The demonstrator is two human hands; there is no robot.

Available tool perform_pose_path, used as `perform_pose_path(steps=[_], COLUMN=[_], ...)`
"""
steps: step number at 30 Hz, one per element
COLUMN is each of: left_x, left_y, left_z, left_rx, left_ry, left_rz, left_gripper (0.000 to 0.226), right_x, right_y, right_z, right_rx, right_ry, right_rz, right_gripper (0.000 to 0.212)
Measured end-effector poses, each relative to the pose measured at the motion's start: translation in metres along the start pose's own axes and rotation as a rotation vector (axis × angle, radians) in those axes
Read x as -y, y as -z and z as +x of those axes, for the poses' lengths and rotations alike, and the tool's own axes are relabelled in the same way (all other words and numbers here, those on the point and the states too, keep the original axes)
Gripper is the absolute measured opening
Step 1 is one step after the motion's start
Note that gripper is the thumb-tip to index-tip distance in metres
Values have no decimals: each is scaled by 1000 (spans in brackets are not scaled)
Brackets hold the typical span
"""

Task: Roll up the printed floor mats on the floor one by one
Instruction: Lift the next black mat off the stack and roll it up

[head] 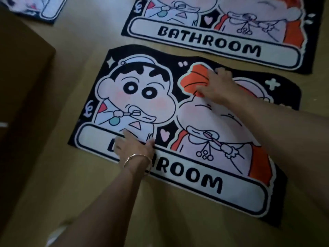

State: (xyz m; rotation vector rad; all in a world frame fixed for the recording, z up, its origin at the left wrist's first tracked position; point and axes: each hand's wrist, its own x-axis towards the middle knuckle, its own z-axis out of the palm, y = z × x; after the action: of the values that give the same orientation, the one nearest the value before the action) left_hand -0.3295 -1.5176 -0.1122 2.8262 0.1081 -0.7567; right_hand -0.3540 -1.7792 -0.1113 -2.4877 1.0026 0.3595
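**Both hands down on the nearest BATHROOM mat**

The nearest printed mat (195, 120) lies flat and fully unrolled on the tan floor (80, 41), and both hands are on it. The left hand (132, 147), with a bracelet (137, 158) at the wrist, presses down over the lettering with its fingers spread. The right hand (213, 86) rests on the orange patch near the far edge. Its fingers look laid flat rather than pinching, though blur softens them.

This looks like a thin, soft, floppy mat that is light and likely to slide on the smooth floor. The best hold is probably along one short end (75, 139), both hands tucking it over evenly so the roll runs straight.

A second mat (213, 38) waits just beyond, a third (35, 8) at the top left, both unrolled.
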Motion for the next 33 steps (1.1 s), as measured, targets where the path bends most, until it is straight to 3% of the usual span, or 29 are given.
perform_pose_path(steps=[3, 5, 7, 11, 18, 22, 25, 30, 33], left_x=[39, 73, 62, 36, 40, 42, 33, 11, -4], left_y=[-30, -66, -47, -20, -19, -18, -12, 1, 9], left_z=[2, 15, -6, -38, -26, -17, -13, -12, -14], left_rx=[-32, -30, -47, -140, -153, -233, -316, -441, -454], left_ry=[310, 442, 525, 597, 515, 508, 446, 301, 284], left_rz=[-308, -474, -613, -722, -785, -857, -849, -802, -810], left_gripper=[108, 108, 97, 67, 61, 42, 33, 25, 26], right_x=[15, 20, 19, 11, 3, 10, 8, 9, 8], right_y=[-7, -6, -4, -4, 0, 5, 11, 10, 9], right_z=[7, 12, 16, 27, 34, 29, 30, 26, 19], right_rx=[36, 28, 34, 19, -1, 7, -78, -259, -310], right_ry=[99, 117, 98, 78, 42, 25, 31, 117, 185], right_rz=[25, 11, 10, -21, -80, -124, -174, -77, 13], right_gripper=[70, 68, 71, 89, 109, 111, 97, 13, 19])
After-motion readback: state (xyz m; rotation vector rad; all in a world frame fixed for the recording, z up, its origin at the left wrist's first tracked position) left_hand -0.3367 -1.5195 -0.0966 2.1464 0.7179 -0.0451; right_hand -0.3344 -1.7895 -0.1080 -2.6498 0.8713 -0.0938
